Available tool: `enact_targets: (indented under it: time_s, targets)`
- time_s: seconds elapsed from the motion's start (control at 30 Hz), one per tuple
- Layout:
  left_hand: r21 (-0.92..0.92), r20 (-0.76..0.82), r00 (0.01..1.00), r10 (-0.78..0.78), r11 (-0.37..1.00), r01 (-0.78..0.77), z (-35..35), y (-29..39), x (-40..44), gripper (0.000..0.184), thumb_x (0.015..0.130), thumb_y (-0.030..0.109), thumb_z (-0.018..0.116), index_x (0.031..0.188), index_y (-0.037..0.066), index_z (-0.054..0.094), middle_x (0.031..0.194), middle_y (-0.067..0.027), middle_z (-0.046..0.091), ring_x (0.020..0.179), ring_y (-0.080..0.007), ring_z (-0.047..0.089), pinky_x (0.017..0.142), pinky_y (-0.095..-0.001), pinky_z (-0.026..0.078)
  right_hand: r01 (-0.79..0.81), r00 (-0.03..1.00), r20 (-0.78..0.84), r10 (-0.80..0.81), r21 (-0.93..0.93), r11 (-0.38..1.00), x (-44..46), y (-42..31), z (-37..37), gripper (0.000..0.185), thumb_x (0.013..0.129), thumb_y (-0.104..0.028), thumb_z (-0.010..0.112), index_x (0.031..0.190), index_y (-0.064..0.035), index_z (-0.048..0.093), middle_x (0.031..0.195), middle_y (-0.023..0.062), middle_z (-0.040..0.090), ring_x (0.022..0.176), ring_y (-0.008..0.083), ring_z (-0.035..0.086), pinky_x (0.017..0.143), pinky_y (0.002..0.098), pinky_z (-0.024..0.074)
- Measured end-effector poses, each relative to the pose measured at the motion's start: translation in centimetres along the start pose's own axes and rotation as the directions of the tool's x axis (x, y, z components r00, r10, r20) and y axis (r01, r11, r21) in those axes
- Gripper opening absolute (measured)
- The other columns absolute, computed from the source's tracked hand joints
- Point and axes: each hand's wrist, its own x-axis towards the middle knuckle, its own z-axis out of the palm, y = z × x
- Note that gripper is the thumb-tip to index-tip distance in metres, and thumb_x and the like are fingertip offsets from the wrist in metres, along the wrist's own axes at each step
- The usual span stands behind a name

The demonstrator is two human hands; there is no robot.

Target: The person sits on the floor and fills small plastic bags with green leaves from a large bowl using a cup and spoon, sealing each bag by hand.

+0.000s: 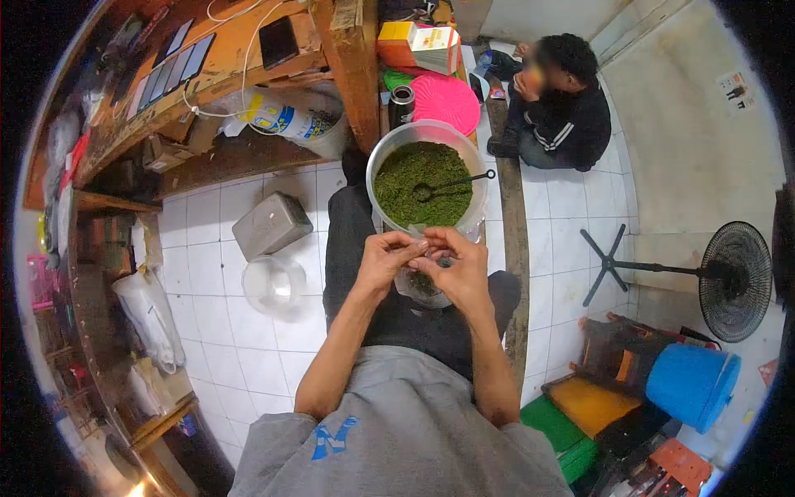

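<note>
Both my hands meet just below the near rim of a large clear tub (374, 186). Chopped green leafy stuff (406, 178) fills the tub, and a black spoon (455, 183) lies in it, its handle over the right rim. My left hand (387, 258) and my right hand (457, 263) have their fingertips pinched together on what looks like a small clear plastic bag (425, 238), partly hidden by the fingers. Beneath the hands sits a clear container (424, 296) with some green stuff inside, mostly covered by them.
A pink plate (447, 101) and a dark can (402, 101) stand beyond the tub. Another person (571, 108) sits at the back right. On the left floor are a metal box (272, 225) and a clear bowl (272, 284). A fan (733, 282) stands right.
</note>
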Motion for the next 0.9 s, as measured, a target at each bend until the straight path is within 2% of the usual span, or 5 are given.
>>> enact_targets:
  time_s: [0.43, 0.63, 0.73, 0.8, 0.9]
  targets:
    - [0.439, 0.026, 0.978, 0.205, 0.877, -0.195, 0.5, 1.0, -0.5, 0.01, 0.093, 0.007, 0.074, 0.089, -0.002, 0.073, 0.085, -0.0043, 0.072, 0.079, -0.0092, 0.064, 0.072, -0.0275, 0.053, 0.155, 0.983, -0.058, -0.174, -0.245, 0.957, -0.3, 1.1, 0.4, 0.022, 0.091, -0.003, 0.07, 0.112, 0.0016, 0.07, 0.097, 0.0167, 0.076, 0.085, 0.0227, 0.076, 0.075, 0.0346, 0.0599]
    - [0.151, 0.139, 0.978, 0.154, 0.973, -0.174, -0.3, 0.1, -0.1, 0.011, 0.091, 0.006, 0.073, 0.083, -0.001, 0.071, 0.084, -0.0026, 0.072, 0.076, -0.0092, 0.063, 0.069, -0.0278, 0.05, -0.223, 0.966, 0.016, 0.259, 0.562, 0.797, 0.1, 3.4, 0.4, 0.022, 0.091, -0.001, 0.071, 0.114, -0.0005, 0.07, 0.094, 0.0066, 0.076, 0.082, 0.0123, 0.071, 0.07, 0.029, 0.0586]
    - [0.449, 0.022, 0.995, 0.092, 0.889, -0.093, 0.2, 1.2, -0.8, 0.009, 0.088, 0.008, 0.073, 0.082, 0.001, 0.072, 0.08, -0.0021, 0.071, 0.072, -0.0111, 0.064, 0.066, -0.0296, 0.051, -0.203, 0.974, -0.04, 0.222, 0.278, 0.939, -0.4, 2.2, 0.0, 0.019, 0.09, 0.0, 0.071, 0.109, 0.0006, 0.072, 0.094, 0.0091, 0.076, 0.078, 0.0134, 0.072, 0.066, 0.0285, 0.0582]
    - [0.909, 0.053, 0.915, 0.399, 0.361, -0.21, 1.2, 1.6, -1.1, 0.009, 0.085, 0.009, 0.073, 0.08, 0.003, 0.072, 0.075, -0.0031, 0.07, 0.066, -0.0137, 0.064, 0.063, -0.0306, 0.051, 0.086, 0.984, -0.105, -0.146, -0.442, 0.893, 0.1, 3.0, -0.1, 0.016, 0.088, 0.0, 0.071, 0.104, 0.0022, 0.073, 0.093, 0.0104, 0.076, 0.075, 0.0125, 0.071, 0.063, 0.0263, 0.0571]
    - [0.749, 0.054, 0.909, 0.413, 0.585, -0.311, 1.7, 2.6, -1.8, 0.009, 0.087, 0.012, 0.074, 0.085, 0.003, 0.073, 0.08, -0.0056, 0.07, 0.07, -0.0151, 0.065, 0.064, -0.0316, 0.052, -0.119, 0.958, -0.277, 0.07, -0.162, 0.98, 0.5, 1.9, -1.3, 0.014, 0.086, 0.0, 0.072, 0.1, 0.0039, 0.074, 0.092, 0.0096, 0.075, 0.075, 0.0111, 0.071, 0.061, 0.0256, 0.0562]
